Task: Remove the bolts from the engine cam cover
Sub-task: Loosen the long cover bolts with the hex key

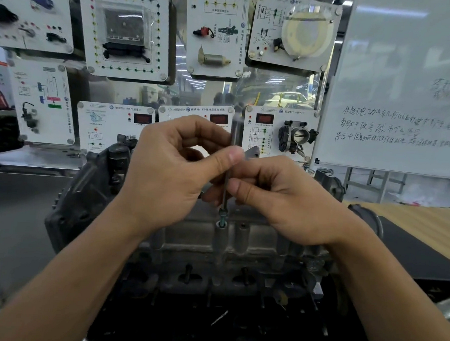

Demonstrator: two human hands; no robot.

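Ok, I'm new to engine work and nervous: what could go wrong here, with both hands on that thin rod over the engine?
1. The thin rod is only pinched between the fingers of the left hand and right hand; it may tilt and slip off the bolt in the cam cover.
2. Once free, the bolt could fall into the dark gaps below the cover's near edge and be hard to find.
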